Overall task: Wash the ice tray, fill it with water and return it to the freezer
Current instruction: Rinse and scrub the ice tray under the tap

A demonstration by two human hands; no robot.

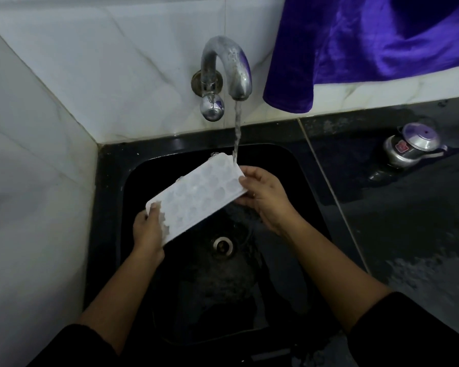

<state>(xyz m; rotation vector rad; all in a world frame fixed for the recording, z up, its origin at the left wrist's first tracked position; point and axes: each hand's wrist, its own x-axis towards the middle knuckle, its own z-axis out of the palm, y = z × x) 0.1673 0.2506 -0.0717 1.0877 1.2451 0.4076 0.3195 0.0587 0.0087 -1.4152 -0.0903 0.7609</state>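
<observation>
A white ice tray (196, 196) with several round cells is held tilted over the black sink (112, 181). My left hand (147, 230) grips its near-left end, thumb on top. My right hand (265, 197) grips its far-right end, fingers curled round the edge. A chrome tap (227, 70) on the tiled wall runs, and its stream of water (237, 131) lands on the tray's far corner beside my right fingers.
The sink's drain (223, 244) lies below the tray. A dark wet counter (408, 221) extends to the right with a small metal pressure cooker (411, 148) on it. A purple cloth (368, 46) hangs at top right. White tiled walls close the left and back.
</observation>
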